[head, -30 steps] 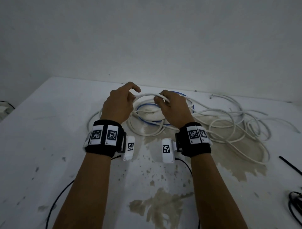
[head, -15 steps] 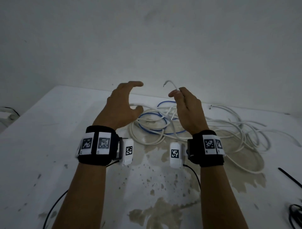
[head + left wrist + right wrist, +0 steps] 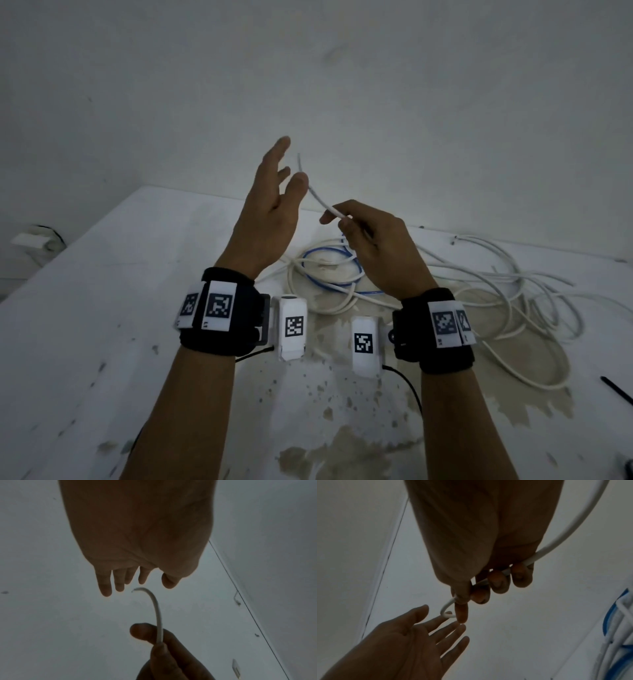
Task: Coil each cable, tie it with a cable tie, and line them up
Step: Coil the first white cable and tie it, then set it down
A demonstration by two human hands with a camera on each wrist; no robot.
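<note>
White round cable [image 3: 320,200], its free end curving upward, pinched between thumb and curled fingers [image 3: 499,582] of the right hand [image 3: 376,246] above the stained surface [image 3: 102,308]. Left hand [image 3: 270,205] flat, fingers straight, holding nothing, just beside the tip. Blue cable [image 3: 329,270] looped among tangled white strands below.

Both forearms are bare; each wrist wears a broad black band [image 3: 219,318] carrying white tags printed with black square codes; a white camera block [image 3: 292,327] with its own code sits inside each wrist; thin black leads [image 3: 407,383] trail from them.
</note>
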